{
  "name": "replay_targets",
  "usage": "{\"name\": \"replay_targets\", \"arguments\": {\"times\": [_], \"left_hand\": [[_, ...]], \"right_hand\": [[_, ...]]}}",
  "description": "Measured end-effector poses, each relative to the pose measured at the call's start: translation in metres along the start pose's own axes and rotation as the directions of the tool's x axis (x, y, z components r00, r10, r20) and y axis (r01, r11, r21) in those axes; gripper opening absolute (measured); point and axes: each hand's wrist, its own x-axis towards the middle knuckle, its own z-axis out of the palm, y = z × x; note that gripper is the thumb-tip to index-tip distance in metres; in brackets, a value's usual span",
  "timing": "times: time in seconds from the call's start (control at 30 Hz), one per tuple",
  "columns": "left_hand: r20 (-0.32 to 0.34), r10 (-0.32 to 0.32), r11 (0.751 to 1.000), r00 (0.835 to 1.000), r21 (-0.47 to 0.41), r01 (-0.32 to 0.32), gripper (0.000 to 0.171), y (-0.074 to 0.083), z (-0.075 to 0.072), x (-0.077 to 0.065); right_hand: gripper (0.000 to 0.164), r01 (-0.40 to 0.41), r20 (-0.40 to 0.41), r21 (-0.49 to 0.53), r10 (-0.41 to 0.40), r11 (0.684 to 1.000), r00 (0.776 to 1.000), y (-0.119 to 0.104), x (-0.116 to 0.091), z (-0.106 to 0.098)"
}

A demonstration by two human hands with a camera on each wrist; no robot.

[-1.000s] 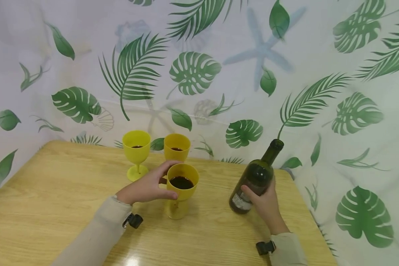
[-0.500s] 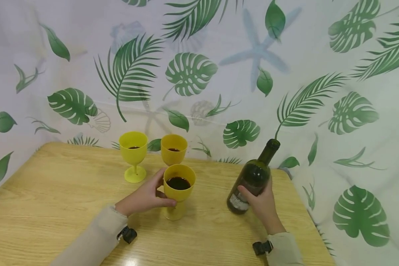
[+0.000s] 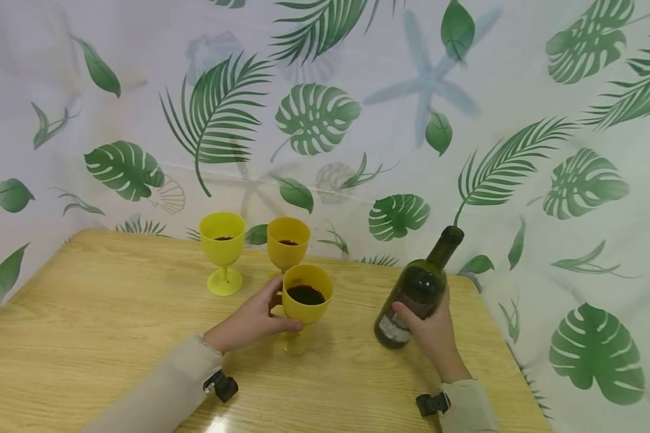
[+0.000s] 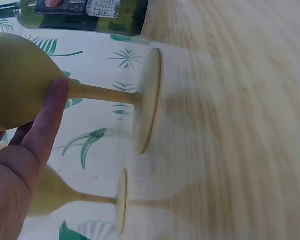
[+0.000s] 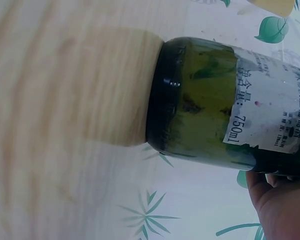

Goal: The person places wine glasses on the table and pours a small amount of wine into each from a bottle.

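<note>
My left hand (image 3: 251,319) grips an orange-yellow goblet (image 3: 310,311) by its bowl, thumb in front and fingers behind. Dark liquid shows inside. In the left wrist view the goblet's round foot (image 4: 149,102) is close over the table, beside its shadow. To the right, my right hand (image 3: 433,334) holds a dark green wine bottle (image 3: 422,284) round its body, thumb across the label. Its uncapped neck points up and leans right. The right wrist view shows the bottle's base low over the tabletop and a torn white label (image 5: 267,107) marked 750ml.
Behind the held goblet stand a bright yellow goblet (image 3: 222,249) and an orange one (image 3: 288,254), each with a little dark liquid. The wooden table (image 3: 114,313) meets a leaf-patterned white sheet (image 3: 325,174) at its back and right edges.
The held goblet has shifted slightly to the right with my left hand, whose fingers sit lower on the bowl than a second ago. My right hand and the bottle stay in place.
</note>
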Motion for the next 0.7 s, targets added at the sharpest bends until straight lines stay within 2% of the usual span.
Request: {"name": "replay_targets", "arguments": {"times": [0.2,0.43,0.6,0.7], "left_hand": [[-0.007,0.007,1.0,1.0,0.001,-0.007,0.084,-0.003,0.011,0.021],[-0.016,0.02,1.0,1.0,0.017,-0.019,0.08,-0.006,0.029,0.054],[-0.047,0.03,0.999,0.998,0.013,-0.029,0.083,-0.007,0.04,0.074],[-0.084,0.015,1.0,0.996,0.024,-0.013,0.085,-0.008,0.046,0.083]], "right_hand": [[0.101,0.002,0.008,-0.01,-0.002,1.0,1.0,0.001,0.0,-0.001],[0.102,0.001,-0.002,-0.011,-0.001,1.0,1.0,0.004,0.001,-0.003],[0.1,-0.024,0.004,-0.002,0.024,1.0,1.0,0.002,0.001,-0.004],[0.099,-0.048,0.009,0.009,0.047,0.999,0.999,0.001,0.001,-0.002]]}}
